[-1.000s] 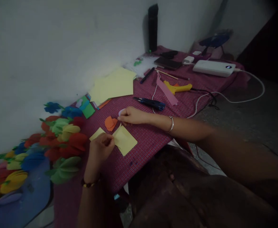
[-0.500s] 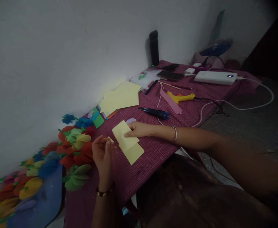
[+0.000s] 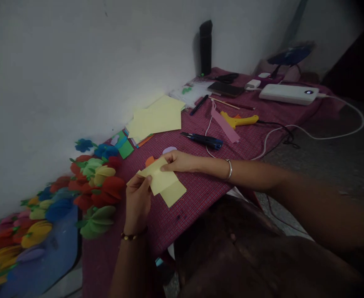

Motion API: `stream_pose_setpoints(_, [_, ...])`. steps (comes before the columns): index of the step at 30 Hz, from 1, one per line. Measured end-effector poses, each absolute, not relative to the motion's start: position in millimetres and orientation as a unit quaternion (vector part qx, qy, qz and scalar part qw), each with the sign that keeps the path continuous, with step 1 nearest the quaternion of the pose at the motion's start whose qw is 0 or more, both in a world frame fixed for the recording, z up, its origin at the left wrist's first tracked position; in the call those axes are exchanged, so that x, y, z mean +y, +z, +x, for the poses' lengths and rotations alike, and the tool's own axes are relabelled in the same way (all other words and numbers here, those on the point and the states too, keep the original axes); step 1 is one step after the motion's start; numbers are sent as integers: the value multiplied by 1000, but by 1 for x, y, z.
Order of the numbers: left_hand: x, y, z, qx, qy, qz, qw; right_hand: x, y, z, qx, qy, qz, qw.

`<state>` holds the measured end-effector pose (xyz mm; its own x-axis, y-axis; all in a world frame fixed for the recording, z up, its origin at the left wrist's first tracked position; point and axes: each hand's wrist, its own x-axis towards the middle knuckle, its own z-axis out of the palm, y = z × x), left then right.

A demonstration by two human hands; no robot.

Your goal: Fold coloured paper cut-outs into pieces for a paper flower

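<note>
"Both hands pinching the paper [image 3: 159, 177]! Left hand [image 3: 138, 192] at its left edge, right hand [image 3: 176, 160] at its right, just in from the table's [image 3: 197, 184] front edge."
"Light, I'd say, and quick to crease: edges are the place to hold."
"Count?"
"One sheet [image 3: 174, 194] beneath, one orange piece [image 3: 150, 160], one purple oval [image 3: 169, 150], one knife [image 3: 203, 140]. Whether the held one's doubled, can't tell!"

Room: tablecloth [image 3: 161, 225] nearside of yellow card [image 3: 163, 181] | Blocks: flowers [image 3: 107, 190] leftward; cutter [image 3: 205, 141] beyond right hand [image 3: 178, 160] (tip near paper stack [image 3: 160, 117])
</note>
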<state>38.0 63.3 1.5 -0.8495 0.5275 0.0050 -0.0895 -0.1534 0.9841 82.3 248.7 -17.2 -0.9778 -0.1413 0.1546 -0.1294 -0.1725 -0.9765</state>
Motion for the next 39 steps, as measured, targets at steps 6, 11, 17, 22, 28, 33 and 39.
stream_pose_setpoints(6, [61, 3, 36, 582, 757, 173, 240, 248, -9, 87, 667, -733, -127, -45])
stream_pose_setpoints(11, [64, 3, 35, 540, 790, 134, 258, 249, -5, 90, 727, -649, -150, -169])
stream_pose_setpoints(17, [60, 4, 37, 560, 772, 178, 242, 250, -2, 90, 735, -637, -105, -209])
stream_pose_setpoints(22, [54, 5, 40, 673, 667, 318, 31, 249, -4, 84, 590, -807, 0, -20])
stream_pose_setpoints(28, [51, 5, 32, 737, 479, 459, -128, 252, -7, 85, 548, -828, -6, 118])
stream_pose_setpoints(33, [53, 2, 34, 742, 553, 370, -83, 250, -4, 88, 632, -773, -15, 50])
stream_pose_setpoints(39, [57, -3, 39, 718, 666, 203, 21, 248, 0, 89, 663, -709, -87, -223])
